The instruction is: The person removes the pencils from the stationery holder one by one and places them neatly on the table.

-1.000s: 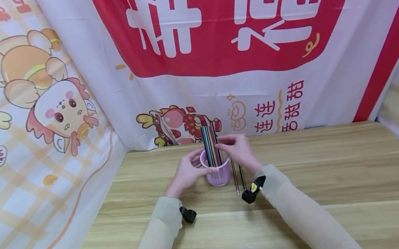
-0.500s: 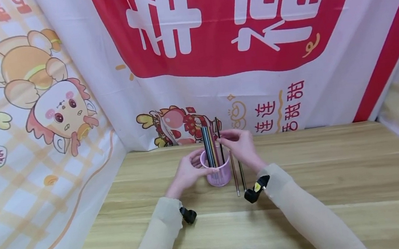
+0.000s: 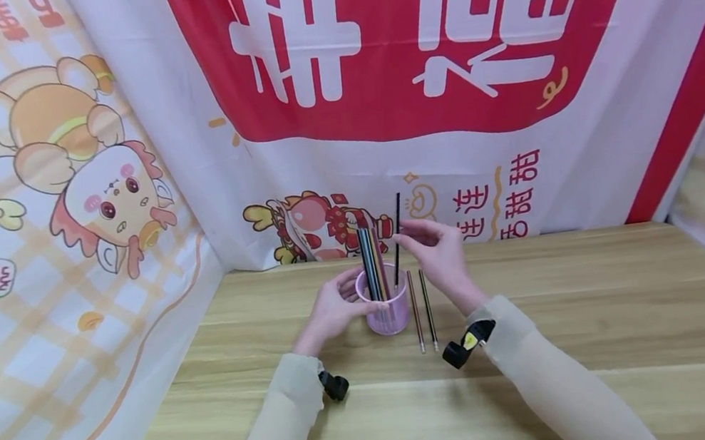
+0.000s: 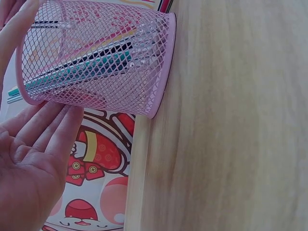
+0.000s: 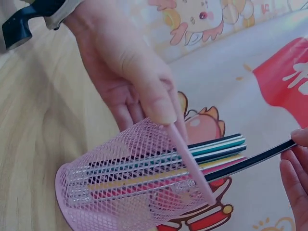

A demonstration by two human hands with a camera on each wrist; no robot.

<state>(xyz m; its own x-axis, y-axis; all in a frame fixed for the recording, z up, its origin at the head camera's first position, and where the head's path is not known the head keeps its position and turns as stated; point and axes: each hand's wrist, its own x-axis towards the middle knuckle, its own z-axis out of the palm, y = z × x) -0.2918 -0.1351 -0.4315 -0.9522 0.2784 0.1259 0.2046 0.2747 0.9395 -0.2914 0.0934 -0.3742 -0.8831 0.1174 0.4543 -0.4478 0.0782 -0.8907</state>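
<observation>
A pink mesh pen holder (image 3: pixel 390 316) stands upright on the wooden table with several pencils (image 5: pixel 163 163) leaning together inside. My left hand (image 3: pixel 336 308) holds it near the rim, thumb on the near side and fingers behind. Between thumb and fingertips, my right hand (image 3: pixel 436 254) pinches a dark pencil (image 5: pixel 250 162) partway up its length. This pencil tilts slightly, its clear-looking lower end just inside the rim, apart from the bunch. In the left wrist view, the mesh wall (image 4: pixel 96 53) shows the bunch's lower ends near the base.
Two pencils, one reddish (image 3: pixel 416 314) and one dark (image 3: pixel 428 312), lie side by side on the table (image 3: pixel 373 418), right of the holder. A printed cloth (image 3: pixel 329 122) hangs behind the table, and another (image 3: pixel 76 292) at the left.
My right hand has drawn the dark pencil away from the bunch, upward and to the right, most of its length now above the rim. The left hand keeps its hold on the pen holder.
</observation>
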